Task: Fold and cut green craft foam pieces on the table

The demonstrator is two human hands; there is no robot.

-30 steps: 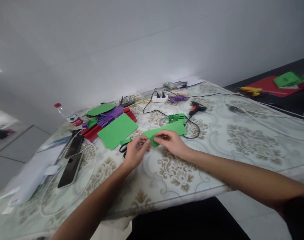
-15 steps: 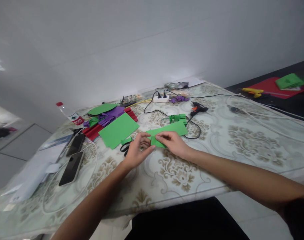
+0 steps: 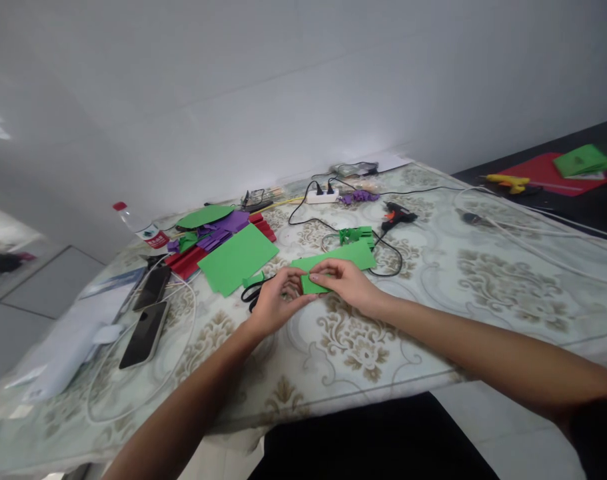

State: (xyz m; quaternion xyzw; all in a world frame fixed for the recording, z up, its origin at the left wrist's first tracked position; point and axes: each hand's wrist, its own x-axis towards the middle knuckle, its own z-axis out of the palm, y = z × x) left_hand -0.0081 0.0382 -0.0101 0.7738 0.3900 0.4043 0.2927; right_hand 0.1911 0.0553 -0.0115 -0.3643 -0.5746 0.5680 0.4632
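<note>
A small folded piece of green paper (image 3: 312, 285) is held between my two hands, low over the patterned tablecloth. My left hand (image 3: 278, 297) grips its left and lower edge with curled fingers and thumb. From the right, my right hand (image 3: 348, 283) pinches the piece, its thumb and fingertips pressed on the top. Part of the paper is hidden under those fingers. Just behind lies a longer green paper strip (image 3: 358, 253). Black-handled scissors (image 3: 252, 292) rest left of my left hand, partly covered. A fringed green paper piece (image 3: 357, 236) sits beyond the strip.
Green sheets (image 3: 238, 259) lie to the left, near purple and red paper (image 3: 188, 262). Two phones (image 3: 144, 335) and a water bottle (image 3: 140, 227) stand farther left. At the back are a power strip (image 3: 323, 196) and a black glue gun (image 3: 399, 215), with cords across the cloth.
The small green piece is now folded flatter, and my left thumb has moved right along its lower edge. My right fingers have shifted slightly on top. Elsewhere the table looks the same.
</note>
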